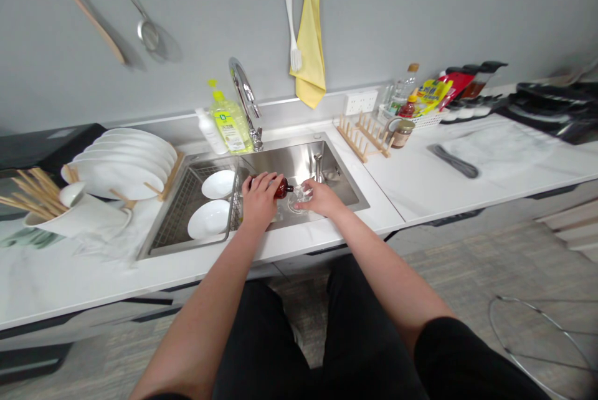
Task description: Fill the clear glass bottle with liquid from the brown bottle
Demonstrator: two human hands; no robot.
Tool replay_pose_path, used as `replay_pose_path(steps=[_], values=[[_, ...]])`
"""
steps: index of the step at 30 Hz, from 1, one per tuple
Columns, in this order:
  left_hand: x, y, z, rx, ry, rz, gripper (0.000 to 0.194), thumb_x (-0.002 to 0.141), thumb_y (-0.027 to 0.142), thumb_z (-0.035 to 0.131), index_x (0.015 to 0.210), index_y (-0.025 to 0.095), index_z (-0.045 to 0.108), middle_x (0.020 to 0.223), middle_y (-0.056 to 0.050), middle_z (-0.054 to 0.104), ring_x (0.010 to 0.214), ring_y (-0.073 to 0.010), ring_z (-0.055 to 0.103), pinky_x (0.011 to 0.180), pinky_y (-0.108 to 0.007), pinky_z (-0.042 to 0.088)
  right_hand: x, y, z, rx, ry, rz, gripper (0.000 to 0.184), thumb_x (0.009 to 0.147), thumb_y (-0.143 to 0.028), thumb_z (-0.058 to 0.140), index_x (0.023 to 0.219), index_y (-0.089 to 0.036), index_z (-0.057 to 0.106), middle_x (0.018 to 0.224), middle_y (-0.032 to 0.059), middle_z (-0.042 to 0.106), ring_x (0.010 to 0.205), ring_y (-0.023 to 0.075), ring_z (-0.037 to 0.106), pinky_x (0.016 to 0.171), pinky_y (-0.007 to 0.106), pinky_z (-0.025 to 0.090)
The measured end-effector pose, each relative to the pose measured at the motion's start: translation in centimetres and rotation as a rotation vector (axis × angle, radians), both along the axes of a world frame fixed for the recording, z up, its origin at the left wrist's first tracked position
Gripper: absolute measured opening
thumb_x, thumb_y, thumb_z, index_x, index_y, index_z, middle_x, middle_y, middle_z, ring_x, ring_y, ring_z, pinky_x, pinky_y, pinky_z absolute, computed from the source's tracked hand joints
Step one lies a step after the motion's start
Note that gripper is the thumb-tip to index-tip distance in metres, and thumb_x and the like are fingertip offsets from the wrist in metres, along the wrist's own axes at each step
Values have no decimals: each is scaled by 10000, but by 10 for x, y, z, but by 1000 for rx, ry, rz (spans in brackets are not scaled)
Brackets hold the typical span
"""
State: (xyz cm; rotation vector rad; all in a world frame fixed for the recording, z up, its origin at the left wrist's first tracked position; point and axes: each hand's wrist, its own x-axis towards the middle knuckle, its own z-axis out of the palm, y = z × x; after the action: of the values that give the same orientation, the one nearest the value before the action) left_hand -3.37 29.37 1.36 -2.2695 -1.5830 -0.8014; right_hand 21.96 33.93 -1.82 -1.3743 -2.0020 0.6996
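Note:
My left hand (260, 199) is wrapped round a dark red-brown bottle (282, 188) over the sink (357, 200). The bottle lies tipped on its side, its black end pointing right. Close by, my right hand (323, 198) has its fingers closed on a clear glass vessel (297, 199), whose exact shape is hard to make out. The bottle's black end is near the glass; I cannot tell whether they touch. Most of the bottle's body is hidden under my left hand. To the left, two white bowls (208, 219) sit in a wire basket (170, 216) in the sink.
Behind the sink stand a tap (243, 91), a yellow-green soap bottle (231, 126) and a white bottle (211, 132). White plates (124, 163) fill a rack at left, beside a holder (96, 216) of wooden utensils. A wooden rack (362, 138) and jar (402, 134) stand at right.

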Motion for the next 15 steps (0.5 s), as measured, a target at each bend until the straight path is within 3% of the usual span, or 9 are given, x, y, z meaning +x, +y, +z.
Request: replay_pose_path(steps=[15], values=[[1,-1,1,-15,-15,5,665,1034,122,586,1650,346,692,1654,-96,725,1602,-360,592,1412,-626,253,-1,-5,8,-14,-6,-3,675,721,-483,1099,1238,-267,721,1169,36,840,971,261,793,825,336,552]])
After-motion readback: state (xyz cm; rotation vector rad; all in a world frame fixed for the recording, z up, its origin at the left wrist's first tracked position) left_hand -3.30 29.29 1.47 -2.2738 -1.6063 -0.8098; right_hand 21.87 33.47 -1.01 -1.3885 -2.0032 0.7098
